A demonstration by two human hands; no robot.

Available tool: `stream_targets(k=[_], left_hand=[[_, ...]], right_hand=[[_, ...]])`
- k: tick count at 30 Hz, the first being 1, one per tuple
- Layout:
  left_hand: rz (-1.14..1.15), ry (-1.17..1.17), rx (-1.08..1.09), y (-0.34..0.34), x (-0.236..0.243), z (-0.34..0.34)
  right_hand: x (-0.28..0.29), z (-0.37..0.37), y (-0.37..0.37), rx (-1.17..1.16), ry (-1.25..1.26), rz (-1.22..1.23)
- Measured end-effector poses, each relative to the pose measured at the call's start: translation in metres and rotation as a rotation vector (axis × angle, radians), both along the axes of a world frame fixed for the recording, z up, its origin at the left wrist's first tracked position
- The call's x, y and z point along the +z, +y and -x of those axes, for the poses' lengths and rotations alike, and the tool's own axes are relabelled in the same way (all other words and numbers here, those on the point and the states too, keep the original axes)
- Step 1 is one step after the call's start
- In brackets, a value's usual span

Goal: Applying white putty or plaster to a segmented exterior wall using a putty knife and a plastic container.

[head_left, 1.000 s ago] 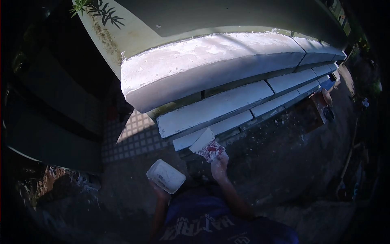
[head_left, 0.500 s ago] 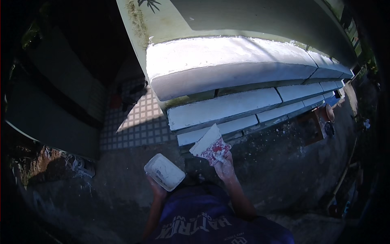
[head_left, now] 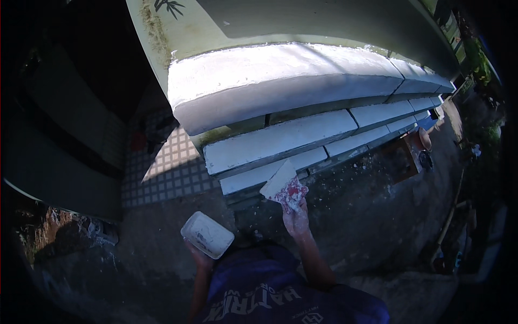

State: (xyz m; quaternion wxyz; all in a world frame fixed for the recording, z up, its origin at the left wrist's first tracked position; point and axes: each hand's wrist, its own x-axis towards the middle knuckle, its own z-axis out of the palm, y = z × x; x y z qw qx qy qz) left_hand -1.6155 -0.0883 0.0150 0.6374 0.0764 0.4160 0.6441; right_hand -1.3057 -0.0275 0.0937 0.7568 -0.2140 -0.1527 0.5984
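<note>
My left hand grips a shallow, rounded rectangular tub by its near left side. White paste is smeared over the tub's inside. My right hand, whitened with residue, is closed on a broad scraper with a pale flat blade and a red, paste-spattered grip. The scraper's blade points away from me, in front of the lowest white ledge; whether it touches the ledge I cannot tell. Beyond it rise a middle ledge and a thick, sunlit white top ledge.
A green-grey wall stands behind the ledges. To the left is a tiled floor, partly sunlit. A brown box and a round reddish basin sit at the right. White specks dot the dark ground.
The whole view has shifted, so the ledges appear farther left and slightly lower-left. The scraper has turned a little in my right hand's grip; both hands keep their hold.
</note>
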Motion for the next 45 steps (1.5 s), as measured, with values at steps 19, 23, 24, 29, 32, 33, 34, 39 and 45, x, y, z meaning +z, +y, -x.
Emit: stream_targets(k=[19,23,24,29,32,33,34,39,45], left_hand=[[-0.032,0.079,-0.038,-0.005,0.007,-0.004],[0.034,0.056,-0.011,-0.007,0.007,-0.005],[0.037,0.063,-0.01,-0.007,0.006,-0.005],[0.01,0.135,0.005,-0.007,-0.002,-0.001],[-0.032,0.15,-0.022,-0.007,-0.003,0.001],[-0.014,0.133,-0.019,-0.007,-0.005,0.002],[0.002,0.117,-0.014,-0.006,-0.009,0.003],[0.004,0.071,-0.049,-0.005,-0.024,0.008],[0.002,0.037,-0.067,-0.004,-0.016,0.002]], right_hand=[[-0.014,-0.009,0.112,-0.778,-1.184,0.245],[-0.003,0.036,0.067,-0.537,-1.256,0.208],[-0.007,0.037,0.056,-0.539,-1.256,0.212],[0.005,0.009,0.04,-0.659,-1.023,0.129],[0.008,-0.035,0.064,-0.885,-1.075,0.242],[0.011,-0.052,0.075,-0.944,-1.152,0.28],[0.01,-0.064,0.083,-1.003,-1.228,0.316],[0.0,-0.051,0.099,-0.807,-1.273,0.319],[-0.003,0.056,0.074,-0.618,-1.347,0.301]])
